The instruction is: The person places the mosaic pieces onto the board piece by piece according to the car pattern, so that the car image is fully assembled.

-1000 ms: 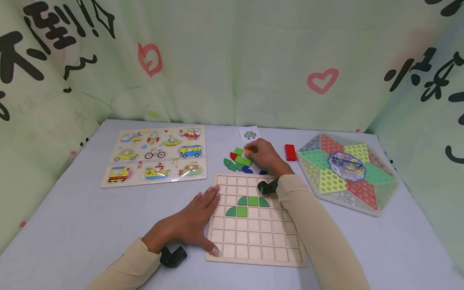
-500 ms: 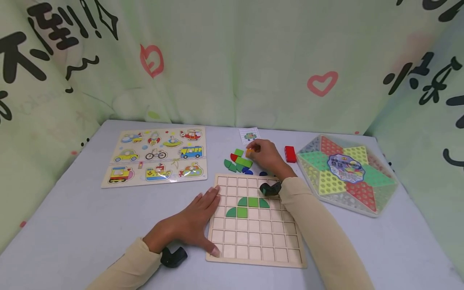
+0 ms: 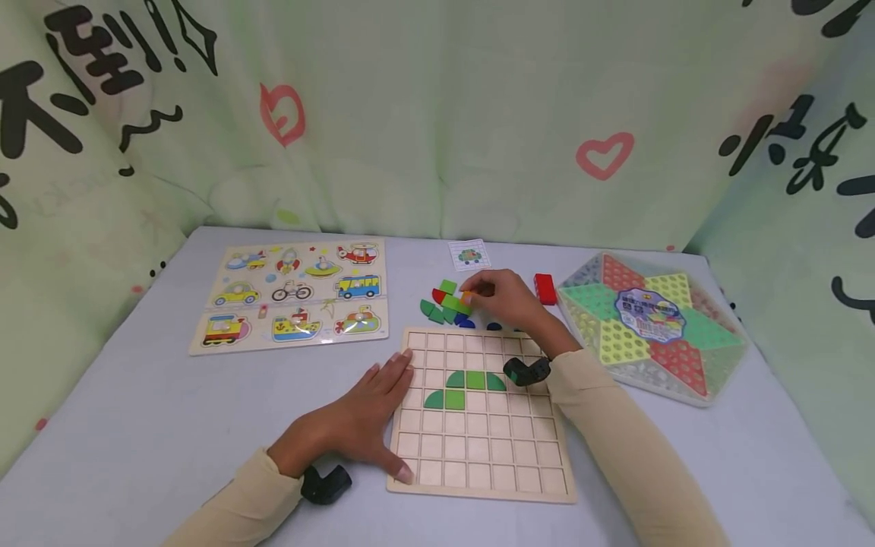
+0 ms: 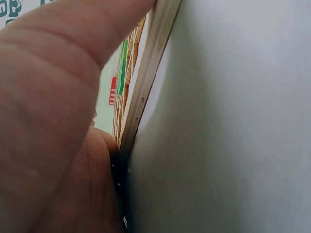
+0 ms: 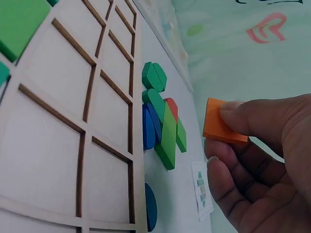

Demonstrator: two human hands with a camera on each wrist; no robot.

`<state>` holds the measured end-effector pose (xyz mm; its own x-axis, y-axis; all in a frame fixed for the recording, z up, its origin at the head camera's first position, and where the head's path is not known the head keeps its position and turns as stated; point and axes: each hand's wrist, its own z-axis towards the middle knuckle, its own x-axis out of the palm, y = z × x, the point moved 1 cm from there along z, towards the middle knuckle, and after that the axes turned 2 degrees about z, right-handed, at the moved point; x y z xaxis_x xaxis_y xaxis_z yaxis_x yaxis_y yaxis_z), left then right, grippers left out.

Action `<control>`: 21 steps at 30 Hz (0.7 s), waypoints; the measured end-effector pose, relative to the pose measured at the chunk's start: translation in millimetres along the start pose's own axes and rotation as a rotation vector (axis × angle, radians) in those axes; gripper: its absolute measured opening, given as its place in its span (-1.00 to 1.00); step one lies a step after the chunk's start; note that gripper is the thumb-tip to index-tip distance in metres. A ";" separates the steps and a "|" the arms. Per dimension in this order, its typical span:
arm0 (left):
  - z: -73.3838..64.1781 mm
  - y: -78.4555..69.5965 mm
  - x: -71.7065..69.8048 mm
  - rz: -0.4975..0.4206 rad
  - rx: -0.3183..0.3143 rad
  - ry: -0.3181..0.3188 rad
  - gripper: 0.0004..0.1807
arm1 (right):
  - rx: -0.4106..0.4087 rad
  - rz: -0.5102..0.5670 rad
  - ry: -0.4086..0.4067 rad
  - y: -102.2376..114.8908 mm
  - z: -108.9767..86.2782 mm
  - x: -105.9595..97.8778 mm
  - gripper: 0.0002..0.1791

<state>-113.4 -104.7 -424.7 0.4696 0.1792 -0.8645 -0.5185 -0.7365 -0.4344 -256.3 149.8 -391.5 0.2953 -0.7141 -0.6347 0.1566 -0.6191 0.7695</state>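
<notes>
My right hand (image 3: 509, 304) pinches an orange square block (image 5: 221, 121) between thumb and fingers, above the far side of the table. A wooden grid board (image 3: 478, 471) lies in front of me. Green quarter-round pieces (image 3: 434, 399) and light green squares (image 3: 455, 399) sit in some of its cells. My left hand (image 3: 349, 418) rests along the board's left edge with fingers straight and thumb at the near corner. Beyond the board, loose pieces lie in a cluster: a long green block (image 5: 168, 138), a red piece (image 3: 439, 295) and blue pieces (image 5: 148, 127).
A small printed card (image 3: 469, 255) lies behind the cluster, and a red block (image 3: 544, 289) to its right. A vehicle picture puzzle (image 3: 290, 296) is at the left. On the right stands a hexagonal clear case (image 3: 652, 327) of coloured triangles. A printed curtain (image 3: 437, 114) encloses the table.
My right hand has drawn back slightly toward me and to the right, bringing the orange block with it. The left hand keeps its place on the board.
</notes>
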 end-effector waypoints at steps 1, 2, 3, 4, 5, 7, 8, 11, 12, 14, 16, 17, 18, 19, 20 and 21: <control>0.0 0.0 -0.1 0.000 0.000 -0.001 0.49 | -0.003 0.006 0.007 1.3 -2.5 0.1 -0.80; 0.1 0.0 0.0 -0.001 -0.001 -0.001 0.49 | -0.005 0.011 0.015 2.2 -5.2 0.5 -0.80; 0.1 -0.3 -0.2 -0.003 -0.001 -0.003 0.49 | -0.008 0.013 0.023 2.7 -7.9 1.1 -0.80; 0.2 -0.5 -0.3 -0.007 -0.001 -0.005 0.49 | -0.012 0.013 0.030 2.9 -10.7 2.0 -0.80; 0.3 -0.8 -0.4 -0.009 -0.001 -0.006 0.48 | -0.014 0.020 0.037 2.5 -13.5 3.0 -0.80; 0.2 -1.1 -0.7 -0.008 -0.001 -0.007 0.48 | -0.020 0.032 0.052 2.6 -19.0 5.4 -0.81; 0.1 -1.1 -0.8 -0.006 -0.002 -0.006 0.48 | -0.028 0.039 0.062 2.4 -21.5 6.7 -0.81; 0.0 -1.1 -0.2 0.001 -0.006 -0.005 0.49 | -0.044 0.059 0.088 2.0 -28.4 10.7 -0.82; 0.0 -1.1 0.0 0.001 -0.008 -0.004 0.49 | -0.052 0.056 0.096 2.4 -31.0 11.7 -0.82; 0.2 -1.1 0.5 -0.001 -0.008 -0.005 0.49 | -0.069 0.046 0.111 2.7 -36.4 13.3 -0.83; 0.3 -0.9 0.7 0.000 -0.010 -0.004 0.50 | -0.082 0.027 0.123 3.3 -42.4 14.6 -0.83; 0.4 -0.7 0.7 0.000 -0.009 -0.004 0.50 | -0.088 0.017 0.130 4.3 -45.8 14.9 -0.83; 0.4 -0.7 0.6 0.000 -0.008 -0.003 0.50 | -0.094 0.008 0.136 4.6 -48.7 15.3 -0.83; 0.5 -0.6 0.4 0.002 -0.008 -0.002 0.50 | -0.097 -0.002 0.140 5.0 -51.4 15.7 -0.83; 0.6 -0.6 0.2 0.006 -0.011 0.001 0.50 | -0.099 -0.009 0.147 5.4 -53.7 16.2 -0.83; 0.6 -0.6 -0.1 0.005 -0.012 0.001 0.50 | -0.101 -0.017 0.153 5.9 -55.8 16.4 -0.83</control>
<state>-113.5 -103.9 -424.5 0.4681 0.1749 -0.8662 -0.5121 -0.7452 -0.4272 -198.0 152.6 -393.5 0.4307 -0.6408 -0.6355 0.2545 -0.5893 0.7668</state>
